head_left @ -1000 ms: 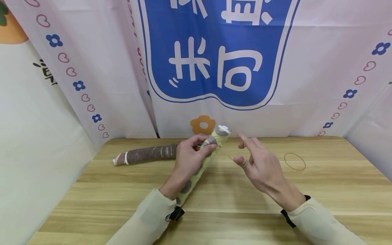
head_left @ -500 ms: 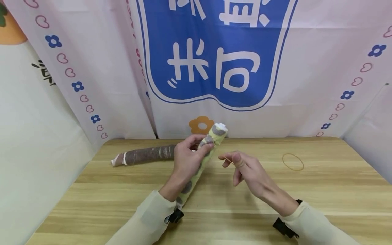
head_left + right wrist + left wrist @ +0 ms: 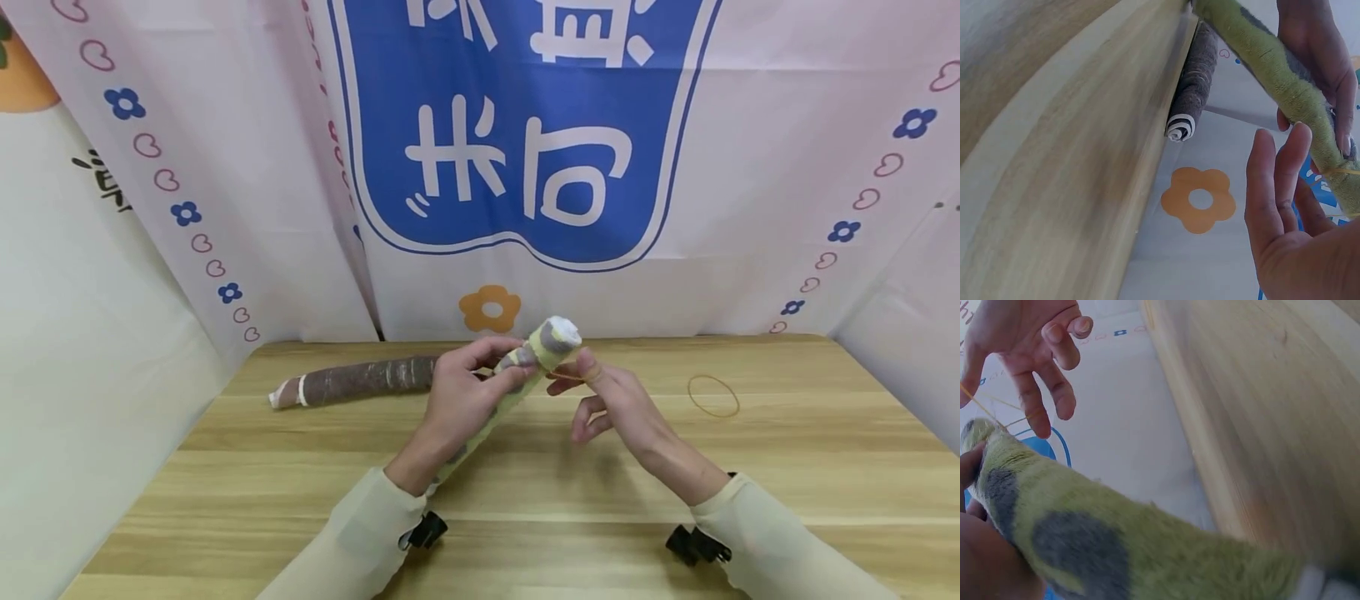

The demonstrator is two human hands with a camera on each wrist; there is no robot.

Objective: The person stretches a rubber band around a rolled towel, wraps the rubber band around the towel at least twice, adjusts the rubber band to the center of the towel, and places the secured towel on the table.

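Yellow-green plush cloth roll with grey spots [image 3: 1125, 531], hand-held

Tilted above the middle of the pale wooden worktop [image 3: 570, 550]. Left hand [image 3: 465, 396]: fingers grasping the roll. Right hand [image 3: 622, 400]: thumb and finger stretching a thin tan rubber band [image 3: 567, 377] at its far end. Dark brown cloth roll [image 3: 367, 382]: back edge, left. Second rubber band [image 3: 720, 416]: towards back right corner.

The table [image 3: 787, 467] stands before the hanging sheet [image 3: 750, 283]. On its left side lies one cloth roll [image 3: 367, 381], its right end behind the left hand [image 3: 468, 383]. A second roll [image 3: 1104, 531] slants rightward and away in that hand. From its far end a stretched band [image 3: 567, 377] spans rightward to the right hand [image 3: 626, 404]; further right, a loose band [image 3: 690, 393] lies on the table
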